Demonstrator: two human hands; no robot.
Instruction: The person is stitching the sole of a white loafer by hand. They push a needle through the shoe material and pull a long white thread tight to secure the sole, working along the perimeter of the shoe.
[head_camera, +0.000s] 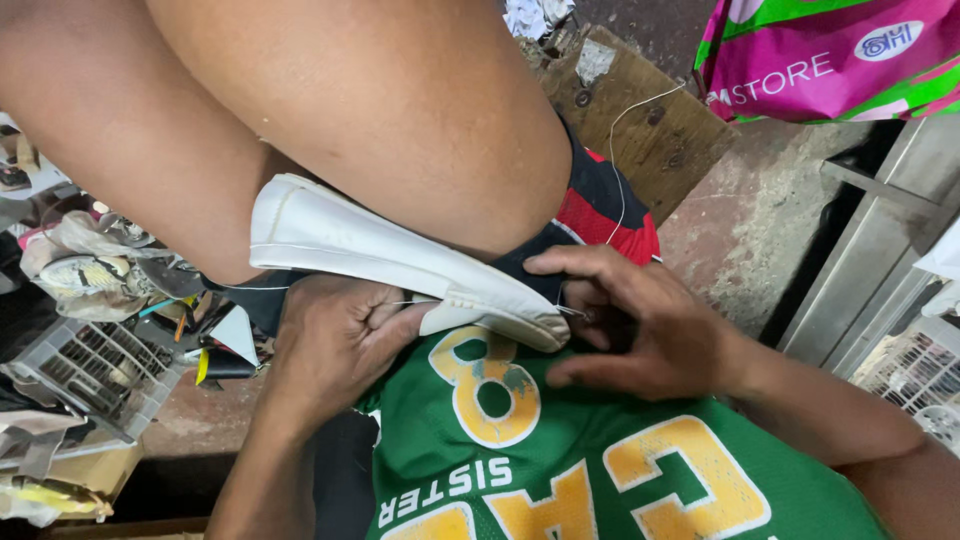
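fingers of both hands clamped on white shoe, over stained concrete floor amid workshop clutter

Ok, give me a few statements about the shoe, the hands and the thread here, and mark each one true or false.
1. The shoe is white. True.
2. The shoe lies flat on the floor. False: it is wedged between the person's knees.
3. The left hand grips the shoe from below. True.
4. The right hand rests away from the shoe. False: its fingertips work at the shoe's end.
5. A thin thread runs up from the right hand. True.
6. The shirt is blue. False: it is green.
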